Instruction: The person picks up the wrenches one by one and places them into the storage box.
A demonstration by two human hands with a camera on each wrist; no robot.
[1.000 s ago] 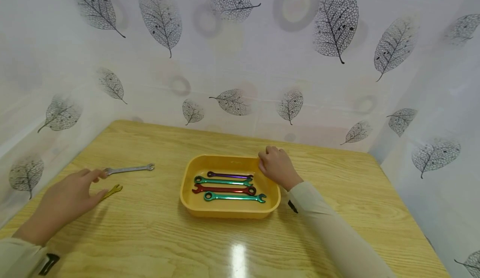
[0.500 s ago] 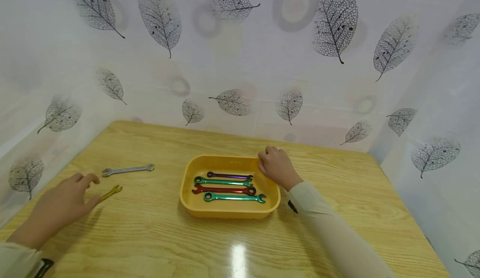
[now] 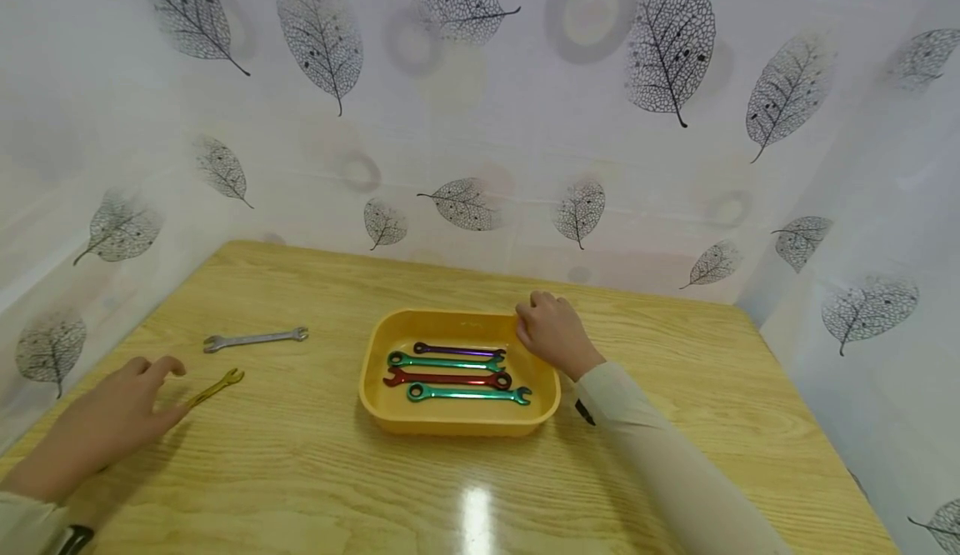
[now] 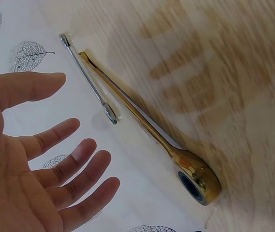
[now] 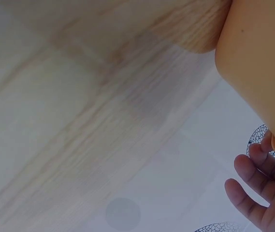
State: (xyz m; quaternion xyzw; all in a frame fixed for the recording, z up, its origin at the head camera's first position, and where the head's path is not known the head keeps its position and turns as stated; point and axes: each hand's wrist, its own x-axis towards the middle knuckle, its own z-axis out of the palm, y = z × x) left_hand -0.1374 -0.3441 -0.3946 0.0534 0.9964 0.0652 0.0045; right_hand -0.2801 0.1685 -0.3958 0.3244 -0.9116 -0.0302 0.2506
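Observation:
In the head view my left hand [image 3: 105, 422] hovers at the left with its fingers spread, beside a gold combination wrench [image 3: 219, 386] lying on the table. The left wrist view shows the palm and the gold wrench's ring end [image 4: 202, 176] apart from it. A silver open-end wrench [image 3: 255, 339] lies just behind. My right hand [image 3: 557, 334] grips the back right rim of a yellow plastic bin [image 3: 459, 427], its fingers [image 5: 255, 181] curled at the edge. Inside the bin lie a purple wrench [image 3: 461, 351], a red wrench [image 3: 450, 379] and two green wrenches [image 3: 472, 393], roughly parallel.
The wood-grain table [image 3: 315, 472] carries the bin near its middle. A white sheet [image 3: 480, 122] printed with leaves rises behind the table and along both sides. My right sleeve [image 3: 675, 463] stretches over the table's right part.
My left hand has drawn back to the left, away from the silver wrench, showing more of it and of the gold wrench. The right hand and the bin have stayed put.

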